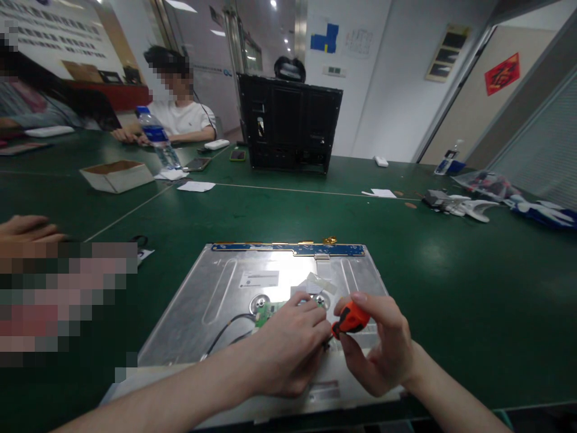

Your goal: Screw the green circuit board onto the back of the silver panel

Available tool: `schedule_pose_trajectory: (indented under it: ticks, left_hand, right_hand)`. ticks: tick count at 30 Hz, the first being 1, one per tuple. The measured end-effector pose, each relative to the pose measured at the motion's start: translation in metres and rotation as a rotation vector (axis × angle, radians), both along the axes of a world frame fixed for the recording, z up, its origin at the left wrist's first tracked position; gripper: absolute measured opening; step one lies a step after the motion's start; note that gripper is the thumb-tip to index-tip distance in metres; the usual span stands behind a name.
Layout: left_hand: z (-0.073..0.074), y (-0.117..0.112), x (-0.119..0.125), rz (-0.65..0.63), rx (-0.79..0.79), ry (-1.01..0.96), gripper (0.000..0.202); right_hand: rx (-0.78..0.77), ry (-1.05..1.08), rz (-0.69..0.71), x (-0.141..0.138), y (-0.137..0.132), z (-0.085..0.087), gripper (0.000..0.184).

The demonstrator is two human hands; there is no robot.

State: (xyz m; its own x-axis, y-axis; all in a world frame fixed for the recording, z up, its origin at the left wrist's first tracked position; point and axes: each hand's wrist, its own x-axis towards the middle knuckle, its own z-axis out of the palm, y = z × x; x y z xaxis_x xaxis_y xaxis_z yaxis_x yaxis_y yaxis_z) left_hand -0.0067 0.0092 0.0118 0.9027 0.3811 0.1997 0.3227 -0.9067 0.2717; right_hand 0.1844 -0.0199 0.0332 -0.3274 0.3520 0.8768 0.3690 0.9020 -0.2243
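A flat silver metal panel (216, 288) lies on the table in front of me, with a blue circuit strip (256, 248) along its far edge. My right hand (383, 343) grips an orange and black screwdriver (354, 317) by its short handle, tilted so the shaft points down to the left. Right beside its tip, my left hand (293, 343) rests over the panel with its fingers curled together. Whatever those fingers hold is hidden. Partly under them shows a green circuit board (265, 313) with black cables (223, 329) running left.
On the green table (451, 288) stand a black monitor housing (293, 123), an open box (118, 176) and a water bottle (158, 141). Bagged items (487, 185) lie at the right. One person (180, 114) sits across; another person's hand (31, 231) is at the left.
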Motion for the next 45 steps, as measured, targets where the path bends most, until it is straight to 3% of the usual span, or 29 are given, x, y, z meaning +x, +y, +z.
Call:
schedule_pose_trajectory:
  ticks: [14,22,37,45]
  left_hand:
    - [0.0019,-0.0014,0.0002,0.003,0.003,0.014,0.016]
    - [0.0016,-0.0006,-0.0006,0.005,-0.019,0.021,0.012]
    - [0.0008,-0.0012,0.0003,0.013,0.001,0.018,0.013]
    - [-0.0001,-0.0011,0.0002,0.018,-0.021,0.008,0.012]
  right_hand:
    - [0.047,-0.021,-0.061,-0.0012,0.0025,-0.0011,0.058]
    - [-0.001,0.000,0.047,-0.0004,0.0010,0.0020,0.060]
    - [0.038,0.001,-0.036,-0.0018,0.0020,-0.0008,0.062]
    - [-0.006,-0.002,0.026,-0.0003,0.0011,0.0006,0.063]
